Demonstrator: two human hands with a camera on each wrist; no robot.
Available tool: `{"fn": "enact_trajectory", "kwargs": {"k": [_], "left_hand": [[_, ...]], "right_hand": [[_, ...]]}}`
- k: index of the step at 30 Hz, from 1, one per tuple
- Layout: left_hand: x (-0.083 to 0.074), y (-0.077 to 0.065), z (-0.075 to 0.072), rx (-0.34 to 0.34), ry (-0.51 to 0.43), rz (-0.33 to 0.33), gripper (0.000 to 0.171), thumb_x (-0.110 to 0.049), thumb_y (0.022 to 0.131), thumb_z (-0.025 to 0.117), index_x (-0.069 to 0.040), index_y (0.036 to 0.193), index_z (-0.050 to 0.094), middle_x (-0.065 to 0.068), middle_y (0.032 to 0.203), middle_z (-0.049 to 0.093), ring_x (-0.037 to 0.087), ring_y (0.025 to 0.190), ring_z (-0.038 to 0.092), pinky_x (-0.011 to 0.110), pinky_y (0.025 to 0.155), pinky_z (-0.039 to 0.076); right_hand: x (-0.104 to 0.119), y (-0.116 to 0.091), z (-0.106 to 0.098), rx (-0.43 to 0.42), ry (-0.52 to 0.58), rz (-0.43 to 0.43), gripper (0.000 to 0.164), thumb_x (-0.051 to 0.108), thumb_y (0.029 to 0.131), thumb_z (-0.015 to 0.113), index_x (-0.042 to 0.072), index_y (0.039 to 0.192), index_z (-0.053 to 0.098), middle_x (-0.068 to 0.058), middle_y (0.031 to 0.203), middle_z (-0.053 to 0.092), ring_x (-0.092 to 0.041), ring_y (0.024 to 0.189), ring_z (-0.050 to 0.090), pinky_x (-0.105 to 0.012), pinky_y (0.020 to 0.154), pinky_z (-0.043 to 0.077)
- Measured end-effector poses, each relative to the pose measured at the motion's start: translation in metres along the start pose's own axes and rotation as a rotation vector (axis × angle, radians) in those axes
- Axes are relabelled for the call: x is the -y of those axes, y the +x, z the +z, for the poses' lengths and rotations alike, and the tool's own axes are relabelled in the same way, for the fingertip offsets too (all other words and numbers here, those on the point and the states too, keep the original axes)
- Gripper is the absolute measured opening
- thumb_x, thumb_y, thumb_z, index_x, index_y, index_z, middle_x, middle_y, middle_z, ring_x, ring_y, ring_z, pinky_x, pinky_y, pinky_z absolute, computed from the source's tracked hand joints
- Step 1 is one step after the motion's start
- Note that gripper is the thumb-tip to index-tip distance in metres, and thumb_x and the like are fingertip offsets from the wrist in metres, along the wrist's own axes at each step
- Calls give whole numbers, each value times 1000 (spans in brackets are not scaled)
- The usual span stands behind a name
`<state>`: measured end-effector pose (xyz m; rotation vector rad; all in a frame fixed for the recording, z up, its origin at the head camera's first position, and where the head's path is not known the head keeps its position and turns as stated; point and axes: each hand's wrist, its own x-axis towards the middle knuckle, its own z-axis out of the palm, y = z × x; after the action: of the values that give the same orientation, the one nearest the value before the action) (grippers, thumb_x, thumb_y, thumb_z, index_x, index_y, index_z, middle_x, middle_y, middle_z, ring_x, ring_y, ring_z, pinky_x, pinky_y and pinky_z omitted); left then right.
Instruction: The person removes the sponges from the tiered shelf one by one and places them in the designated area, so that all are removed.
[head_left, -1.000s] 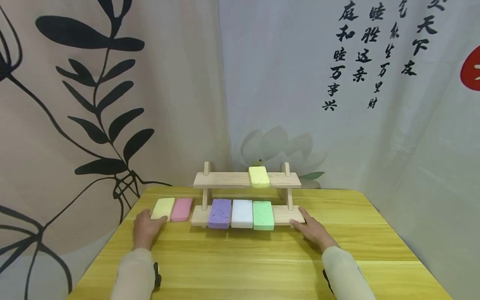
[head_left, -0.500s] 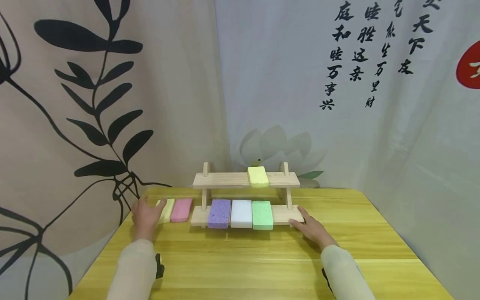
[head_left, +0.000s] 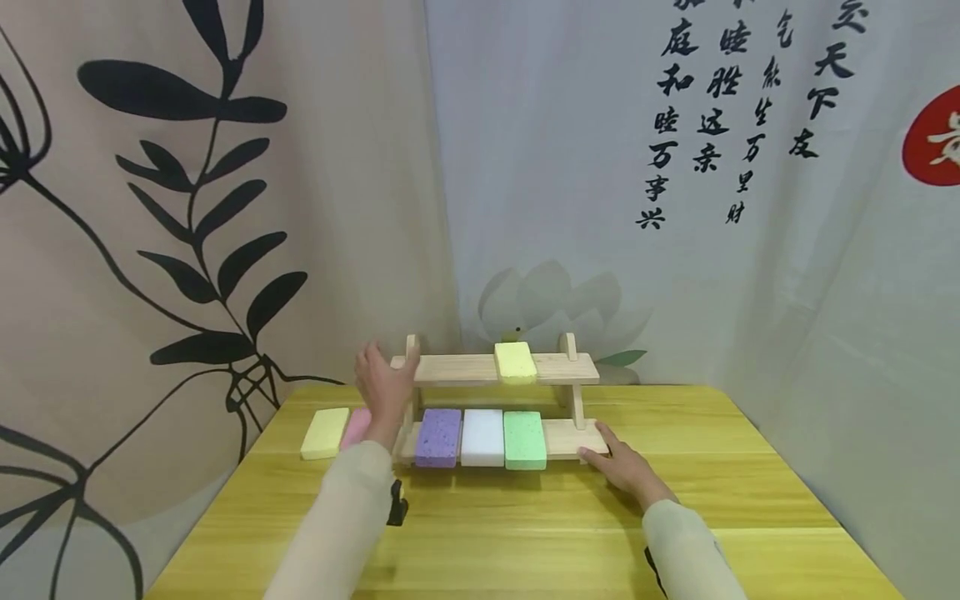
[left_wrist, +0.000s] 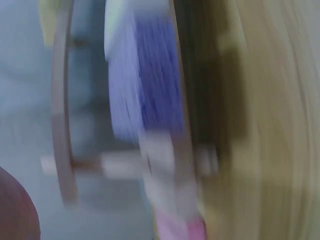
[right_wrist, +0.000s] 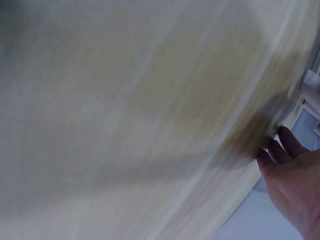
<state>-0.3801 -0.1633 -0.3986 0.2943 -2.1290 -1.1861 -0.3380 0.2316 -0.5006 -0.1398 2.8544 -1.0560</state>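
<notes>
A two-tier wooden shelf stands on the table. At the left end of its upper board is my left hand, fingers apart and nothing visible between them. My right hand holds the right end of the lower board, thumb at the front corner and fingers at the end. On that board sit a purple sponge, a white sponge and a green sponge side by side. One yellow sponge lies on the upper board. The left wrist view is blurred, with the purple sponge in the middle.
Left of the shelf, a pale yellow sponge lies on the wooden table. A pink sponge beside it is partly hidden by my left hand. A printed curtain hangs behind the table.
My left hand has left the pale yellow sponge on the table and moved right and up to the shelf's left end. My right hand stays in place; the head view has tilted up slightly.
</notes>
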Motion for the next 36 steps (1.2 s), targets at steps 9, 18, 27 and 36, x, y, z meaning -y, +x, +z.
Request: {"fn": "enact_trajectory", "kwargs": {"k": [9, 18, 27, 36], "left_hand": [[-58, -59, 80, 111, 4, 21, 92, -57, 80, 74, 0, 145, 42, 21, 136, 46, 37, 124, 44, 51, 103, 37], [-82, -93, 123, 46, 64, 40, 91, -58, 75, 80, 3, 136, 49, 20, 125, 51, 37, 114, 48, 51, 97, 41], [-90, -106, 146, 1, 89, -10, 84, -52, 69, 86, 2, 125, 55, 18, 114, 52, 34, 106, 49, 47, 91, 44], [-89, -105, 152, -5, 104, -56, 71, -43, 69, 89, 2, 113, 57, 18, 106, 53, 33, 100, 51, 47, 87, 46]], "right_hand": [[-1, -2, 1, 2, 15, 4, 87, 62, 96, 50, 12, 159, 16, -33, 154, 26, -56, 138, 24, -71, 106, 22], [1, -2, 1, -20, 19, -5, 87, 61, 95, 51, 12, 159, 17, -31, 154, 29, -54, 138, 26, -70, 106, 24], [-1, -1, 3, -21, 17, 2, 89, 64, 95, 49, 13, 160, 16, -30, 154, 28, -55, 139, 25, -72, 106, 23], [-2, 1, 3, -34, 12, 0, 88, 63, 95, 50, 12, 159, 17, -31, 153, 29, -55, 137, 27, -71, 105, 25]]}}
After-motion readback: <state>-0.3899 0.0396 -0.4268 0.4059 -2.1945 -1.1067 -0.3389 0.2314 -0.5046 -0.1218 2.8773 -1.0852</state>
